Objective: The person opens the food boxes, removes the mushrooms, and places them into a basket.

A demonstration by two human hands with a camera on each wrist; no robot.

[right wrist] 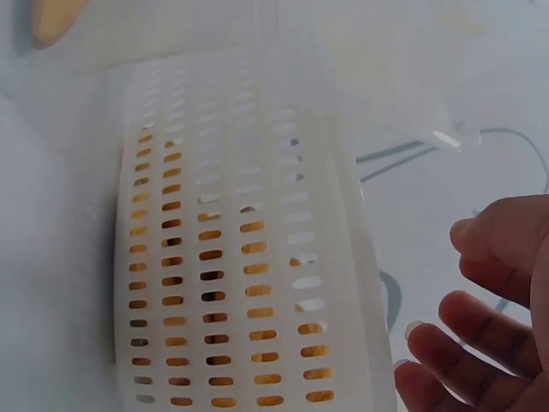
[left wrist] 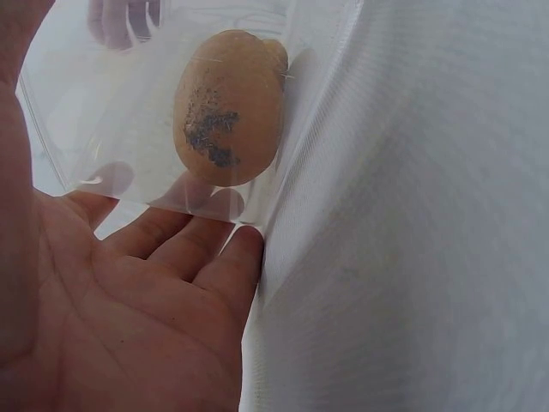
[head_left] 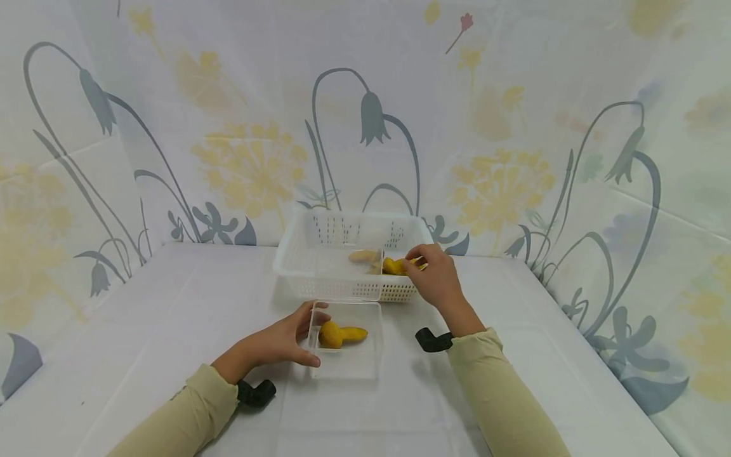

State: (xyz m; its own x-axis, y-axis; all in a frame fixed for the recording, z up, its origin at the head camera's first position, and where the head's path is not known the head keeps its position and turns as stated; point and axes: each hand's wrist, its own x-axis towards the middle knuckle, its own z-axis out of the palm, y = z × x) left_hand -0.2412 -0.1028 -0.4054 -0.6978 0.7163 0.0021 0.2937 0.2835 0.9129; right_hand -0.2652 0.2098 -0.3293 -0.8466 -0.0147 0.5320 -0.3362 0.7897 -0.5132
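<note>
My left hand (head_left: 280, 339) reaches along the left side of a clear plastic box (head_left: 360, 368), fingers and thumb extended at its wall. Inside lie a rounded yellow fruit (head_left: 330, 335) and a longer yellow piece (head_left: 355, 333). The left wrist view shows the rounded fruit (left wrist: 230, 107) with dark blotches, just past the fingertips. Over the right part of a white perforated basket (head_left: 337, 285) is my right hand (head_left: 435, 271), its fingertips close to yellow pieces (head_left: 394, 266) inside. In the right wrist view, its fingers (right wrist: 472, 318) are loosely bent, with nothing between them and the thumb.
A second clear container (head_left: 328, 261) and a pale oval item (head_left: 363, 256) are in the basket's left part. The basket stands at the back of the white-covered table (head_left: 188, 298), before a flower-printed cloth (head_left: 251, 76). Dark curved devices (head_left: 433, 340) sit at both wrists.
</note>
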